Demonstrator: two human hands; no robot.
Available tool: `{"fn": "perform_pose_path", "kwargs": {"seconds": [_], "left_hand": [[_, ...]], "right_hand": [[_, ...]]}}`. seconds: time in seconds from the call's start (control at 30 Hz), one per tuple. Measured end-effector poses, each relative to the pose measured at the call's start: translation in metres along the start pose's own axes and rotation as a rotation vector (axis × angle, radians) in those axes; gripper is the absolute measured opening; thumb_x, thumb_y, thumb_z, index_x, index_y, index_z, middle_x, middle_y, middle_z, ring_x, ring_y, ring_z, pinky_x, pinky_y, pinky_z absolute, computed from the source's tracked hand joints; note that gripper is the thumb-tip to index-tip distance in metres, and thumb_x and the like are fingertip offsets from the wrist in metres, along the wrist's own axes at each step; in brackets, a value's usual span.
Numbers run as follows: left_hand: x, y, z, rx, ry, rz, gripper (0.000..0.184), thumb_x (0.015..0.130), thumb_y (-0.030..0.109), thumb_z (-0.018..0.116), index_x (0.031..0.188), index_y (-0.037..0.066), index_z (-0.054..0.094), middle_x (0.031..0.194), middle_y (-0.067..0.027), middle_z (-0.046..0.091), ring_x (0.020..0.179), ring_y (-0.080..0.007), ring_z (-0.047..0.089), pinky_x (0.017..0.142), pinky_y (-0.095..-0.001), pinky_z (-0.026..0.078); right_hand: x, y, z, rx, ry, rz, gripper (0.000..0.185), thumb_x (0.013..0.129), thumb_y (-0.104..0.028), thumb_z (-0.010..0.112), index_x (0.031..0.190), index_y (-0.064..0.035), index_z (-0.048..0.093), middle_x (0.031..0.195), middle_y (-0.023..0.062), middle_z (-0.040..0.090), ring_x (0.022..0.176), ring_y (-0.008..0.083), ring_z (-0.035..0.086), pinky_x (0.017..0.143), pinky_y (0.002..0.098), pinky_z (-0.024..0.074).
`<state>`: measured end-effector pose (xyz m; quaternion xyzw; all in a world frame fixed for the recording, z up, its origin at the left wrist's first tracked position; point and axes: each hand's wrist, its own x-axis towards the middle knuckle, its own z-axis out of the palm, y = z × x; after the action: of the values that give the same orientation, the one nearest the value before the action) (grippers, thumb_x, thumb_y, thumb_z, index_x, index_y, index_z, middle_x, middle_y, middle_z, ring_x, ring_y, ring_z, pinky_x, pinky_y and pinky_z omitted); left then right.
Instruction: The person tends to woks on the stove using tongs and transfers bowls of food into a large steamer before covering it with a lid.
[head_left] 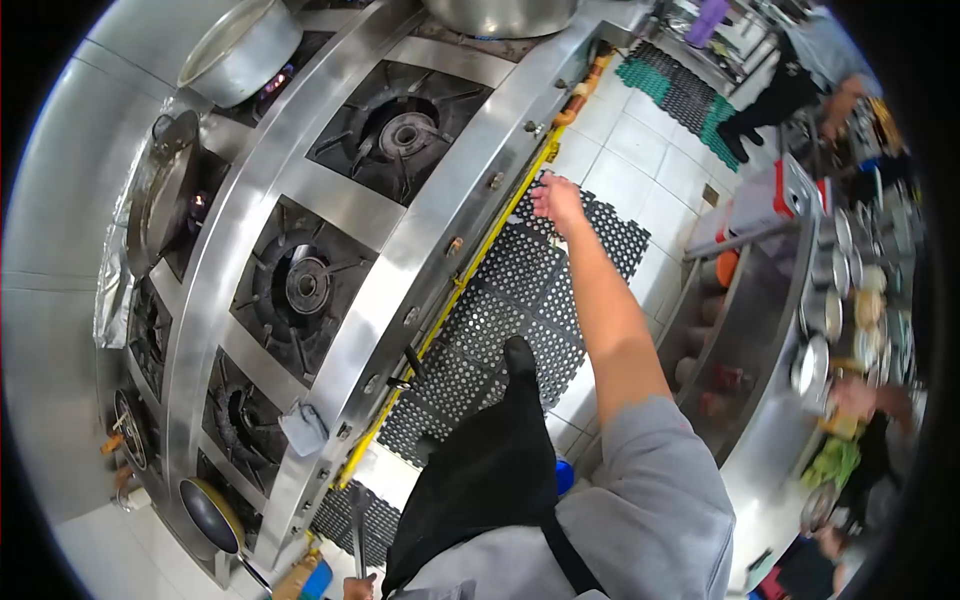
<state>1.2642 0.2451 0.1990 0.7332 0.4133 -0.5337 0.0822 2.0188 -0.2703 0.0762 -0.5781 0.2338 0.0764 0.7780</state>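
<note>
My right hand (pixel 559 203) is stretched forward over the black perforated floor mat (pixel 520 290), beside the stove's front edge. Its fingers are apart and it holds nothing. Low in the view, my left hand (pixel 360 586) is wrapped round the end of a long metal utensil (pixel 358 530) that points up along the stove front. The utensil's lower part is hidden by the hand. To the left runs the steel stove (pixel 350 205) with several burners. A folded grey cloth (pixel 303 429) lies on its front edge.
On the stove are a large pot (pixel 240 55), a wok (pixel 165 190) and a frying pan (pixel 212 515) whose handle sticks out. A steel counter (pixel 765 340) with containers stands at right. One person (pixel 800 75) stands far right; others are at the counter's right side.
</note>
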Motion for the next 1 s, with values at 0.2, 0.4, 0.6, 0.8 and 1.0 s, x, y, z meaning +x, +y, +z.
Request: {"fn": "perform_pose_path", "kwargs": {"seconds": [0.2,0.4,0.6,0.8,1.0], "left_hand": [[-0.110,0.106,-0.015,-0.316,-0.039,-0.356,0.032,0.076,0.027,0.068,0.075,-0.005,0.063,0.060,-0.0173,0.059,0.048,-0.0204,0.056,0.047,-0.0349,0.045],[-0.148,0.152,-0.001,-0.418,-0.096,-0.481,0.031,0.077,0.026,0.067,0.079,-0.005,0.064,0.065,-0.0163,0.061,0.054,-0.0197,0.058,0.051,-0.0346,0.046],[-0.170,0.175,0.006,-0.469,-0.123,-0.548,0.031,0.078,0.025,0.065,0.084,-0.005,0.065,0.069,-0.0153,0.064,0.060,-0.0191,0.060,0.054,-0.0344,0.047],[-0.182,0.184,0.007,-0.506,-0.117,-0.591,0.031,0.079,0.025,0.063,0.088,-0.005,0.065,0.074,-0.0143,0.066,0.066,-0.0185,0.062,0.058,-0.0341,0.048],[-0.192,0.203,-0.010,-0.558,-0.115,-0.622,0.032,0.079,0.024,0.062,0.093,-0.005,0.066,0.079,-0.0133,0.068,0.071,-0.0179,0.064,0.062,-0.0338,0.049]], "right_hand": [[0.144,-0.025,0.012,0.069,0.059,0.266,0.062,0.092,-0.059,0.025,0.128,-0.0097,0.032,0.083,0.0169,0.060,0.056,0.0220,0.053,0.053,0.0393,0.0490],[0.200,-0.015,0.041,-0.060,0.247,0.281,0.068,0.090,-0.060,0.020,0.104,-0.0008,0.050,0.072,0.0127,0.056,0.048,0.0191,0.045,0.045,0.0348,0.0427],[0.243,0.029,0.029,-0.439,0.560,-0.133,0.054,0.088,-0.036,0.024,0.074,0.0053,0.055,0.059,0.0137,0.054,0.046,0.0239,0.050,0.039,0.0357,0.0413],[0.245,0.038,0.022,-0.539,0.460,-0.334,0.058,0.090,-0.041,0.023,0.082,0.0058,0.056,0.061,0.0144,0.054,0.044,0.0247,0.049,0.039,0.0364,0.0407],[0.138,0.004,0.041,0.379,0.236,0.173,0.065,0.091,-0.060,0.022,0.087,-0.0026,0.051,0.057,0.0065,0.047,0.043,0.0186,0.041,0.038,0.0301,0.0349]]}}
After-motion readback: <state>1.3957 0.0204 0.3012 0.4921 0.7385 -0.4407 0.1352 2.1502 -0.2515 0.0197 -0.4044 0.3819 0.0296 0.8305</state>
